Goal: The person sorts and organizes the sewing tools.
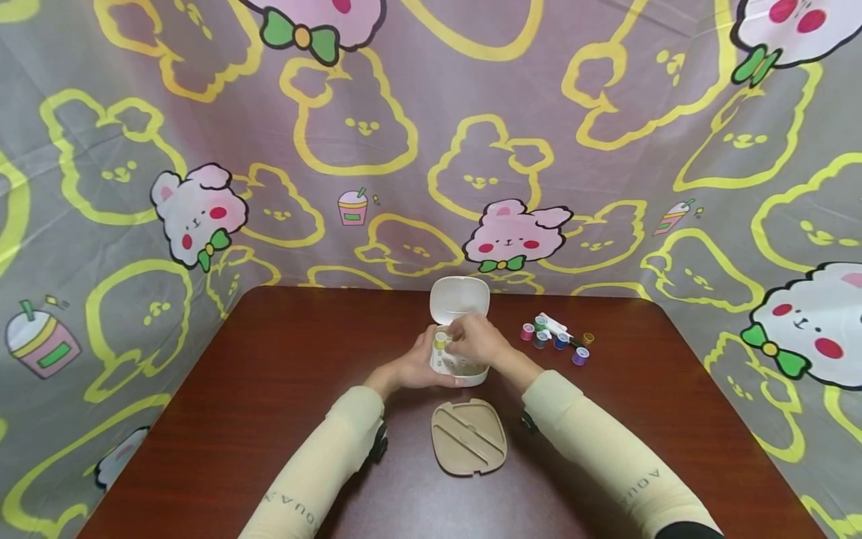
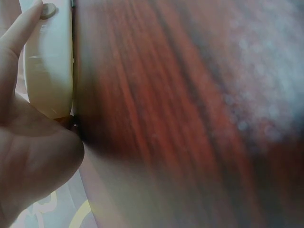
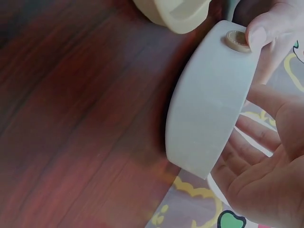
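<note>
My left hand (image 1: 419, 363) grips the left side of a white box (image 1: 475, 379) with its hinged lid (image 1: 460, 299) raised. In the right wrist view, the left thumb rests beside a round tan button (image 3: 237, 41) on the box's front. My right hand (image 1: 480, 340) reaches over the box. Its thumb and forefinger pinch a small yellow paint pot (image 1: 441, 341) from the right, over the left part of the box's inside. The right fingertips are partly hidden behind the box wall in the right wrist view.
A tan lid-like tray (image 1: 469, 438) with a diagonal bar lies in front of the box. To the right stand several small paint pots (image 1: 561, 341), with a white tube-like piece (image 1: 554, 324) and a yellow ring-like piece (image 1: 589, 338). A patterned curtain (image 1: 404, 187) surrounds the brown table (image 1: 303, 344).
</note>
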`<state>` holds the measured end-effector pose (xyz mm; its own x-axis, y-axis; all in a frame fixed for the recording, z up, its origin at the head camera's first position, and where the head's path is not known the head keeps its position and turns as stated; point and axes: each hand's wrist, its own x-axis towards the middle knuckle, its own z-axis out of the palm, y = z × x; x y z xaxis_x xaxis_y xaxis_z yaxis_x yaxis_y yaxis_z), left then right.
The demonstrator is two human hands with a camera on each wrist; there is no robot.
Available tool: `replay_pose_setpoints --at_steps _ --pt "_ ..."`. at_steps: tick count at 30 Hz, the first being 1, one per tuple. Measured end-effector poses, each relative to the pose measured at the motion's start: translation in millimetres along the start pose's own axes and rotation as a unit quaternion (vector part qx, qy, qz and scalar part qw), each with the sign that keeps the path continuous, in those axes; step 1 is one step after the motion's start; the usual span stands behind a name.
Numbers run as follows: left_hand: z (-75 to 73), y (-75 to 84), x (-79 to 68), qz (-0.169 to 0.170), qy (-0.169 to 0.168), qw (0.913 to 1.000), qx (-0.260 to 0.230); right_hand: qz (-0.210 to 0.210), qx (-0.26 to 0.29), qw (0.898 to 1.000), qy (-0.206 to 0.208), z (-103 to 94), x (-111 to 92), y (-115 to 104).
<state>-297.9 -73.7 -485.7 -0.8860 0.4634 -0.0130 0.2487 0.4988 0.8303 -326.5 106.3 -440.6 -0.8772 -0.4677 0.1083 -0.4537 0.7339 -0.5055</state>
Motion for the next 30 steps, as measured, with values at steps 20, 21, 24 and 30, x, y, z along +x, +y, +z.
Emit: replay_pose_setpoints --at_steps 20,21,24,30 --pt "3.9 -2.5 -0.4 0.019 0.021 0.9995 0.013 0.017 -0.01 1.0 0.008 -11.1 -20.8 3.6" --pt "3.6 -1.5 -1.1 0.017 0.02 0.9996 0.01 0.017 -0.008 1.0 0.008 -12.1 -21.7 3.7" --pt "2.9 1.5 -3.2 0.011 0.017 0.9998 0.009 0.015 -0.009 1.0 0.01 -15.1 -24.2 4.5" --pt "0.8 3.4 -2.2 -0.005 0.012 0.9999 -0.004 0.01 -0.005 1.0 0.011 -17.9 -27.6 7.5"
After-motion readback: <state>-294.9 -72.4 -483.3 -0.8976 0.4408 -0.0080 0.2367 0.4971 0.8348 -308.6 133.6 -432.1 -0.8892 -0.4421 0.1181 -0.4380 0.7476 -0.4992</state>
